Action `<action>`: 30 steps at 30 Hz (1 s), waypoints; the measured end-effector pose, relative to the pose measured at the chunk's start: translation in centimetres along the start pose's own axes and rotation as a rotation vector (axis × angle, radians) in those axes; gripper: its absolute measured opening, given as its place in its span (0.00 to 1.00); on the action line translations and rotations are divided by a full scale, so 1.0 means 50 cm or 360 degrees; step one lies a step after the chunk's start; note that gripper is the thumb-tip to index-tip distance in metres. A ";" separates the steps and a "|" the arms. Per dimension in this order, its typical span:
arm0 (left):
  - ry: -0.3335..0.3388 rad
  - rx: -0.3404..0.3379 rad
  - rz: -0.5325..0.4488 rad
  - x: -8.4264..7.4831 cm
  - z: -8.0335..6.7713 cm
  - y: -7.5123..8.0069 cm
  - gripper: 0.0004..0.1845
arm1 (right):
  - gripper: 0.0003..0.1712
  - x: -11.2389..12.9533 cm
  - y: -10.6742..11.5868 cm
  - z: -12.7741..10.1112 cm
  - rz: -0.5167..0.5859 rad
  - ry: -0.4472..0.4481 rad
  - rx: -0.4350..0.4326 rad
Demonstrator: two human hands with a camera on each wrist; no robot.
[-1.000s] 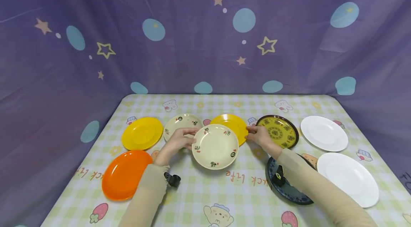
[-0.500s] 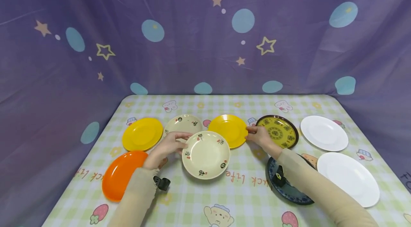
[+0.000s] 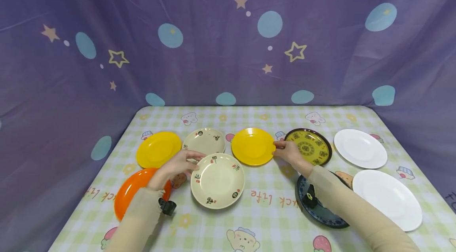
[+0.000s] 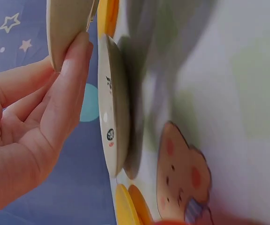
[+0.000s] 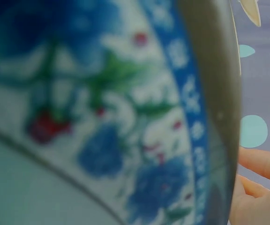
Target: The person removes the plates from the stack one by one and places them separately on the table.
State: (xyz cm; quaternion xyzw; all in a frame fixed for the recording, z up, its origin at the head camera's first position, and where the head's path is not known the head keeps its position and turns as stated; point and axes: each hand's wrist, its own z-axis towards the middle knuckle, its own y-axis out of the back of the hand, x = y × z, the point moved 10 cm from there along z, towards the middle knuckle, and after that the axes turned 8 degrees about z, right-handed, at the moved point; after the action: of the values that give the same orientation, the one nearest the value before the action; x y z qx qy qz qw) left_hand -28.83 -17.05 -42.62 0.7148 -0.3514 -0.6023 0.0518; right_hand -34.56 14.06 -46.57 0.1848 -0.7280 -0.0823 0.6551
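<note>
My left hand pinches the left rim of a cream plate with small dark and red figures. In the left wrist view, thumb and fingers hold this plate's edge off the cloth. A second cream plate lies on the table behind it, partly covered by the hand and the held plate. My right hand pinches the right rim of a yellow plate at the middle back. Its grip is hidden in the right wrist view by a blurred floral plate with a blue border.
At left lie another yellow plate and an orange plate, partly under the left forearm. At right are a brown-rimmed patterned plate, a dark blue plate under the right forearm, and two white plates. A checked cloth covers the table.
My left hand has carried the cream plate left and toward me, uncovering the middle yellow plate and more of the table. The right hand has stayed at the yellow plate's rim.
</note>
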 end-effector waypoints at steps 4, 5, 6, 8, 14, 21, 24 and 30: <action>-0.0020 0.0040 -0.0017 0.010 -0.005 0.005 0.22 | 0.25 0.001 0.002 -0.001 0.0007 -0.0024 -0.0007; -0.0016 0.0043 -0.0018 0.014 -0.007 0.006 0.22 | 0.25 0.000 0.001 -0.002 0.0012 -0.0027 -0.0006; -0.0007 0.0050 -0.0017 0.019 -0.009 0.007 0.22 | 0.25 -0.001 0.001 -0.003 0.0018 -0.0032 -0.0004; 0.0015 0.0062 -0.0020 0.029 -0.013 0.008 0.22 | 0.25 -0.001 0.002 -0.004 0.0016 -0.0024 -0.0007; 0.0067 0.0095 -0.0004 0.054 -0.025 0.009 0.22 | 0.24 -0.004 0.004 -0.007 -0.0016 -0.0020 -0.0016; 0.0069 0.0123 -0.0018 0.071 -0.029 0.011 0.22 | 0.24 -0.004 0.001 -0.002 -0.0015 -0.0044 -0.0009; 0.0089 0.0115 -0.0028 0.077 -0.030 0.012 0.22 | 0.24 -0.001 0.001 -0.002 -0.0019 -0.0043 -0.0010; 0.0137 0.0080 -0.0006 0.087 -0.032 0.012 0.21 | 0.25 0.004 0.000 -0.005 0.0001 -0.0039 -0.0011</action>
State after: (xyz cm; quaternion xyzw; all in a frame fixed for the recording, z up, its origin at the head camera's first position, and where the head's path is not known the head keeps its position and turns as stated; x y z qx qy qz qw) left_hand -27.54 -20.52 -45.45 0.7419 -0.3626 -0.5620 0.0477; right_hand -34.31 14.00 -46.37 0.1813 -0.7358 -0.0868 0.6467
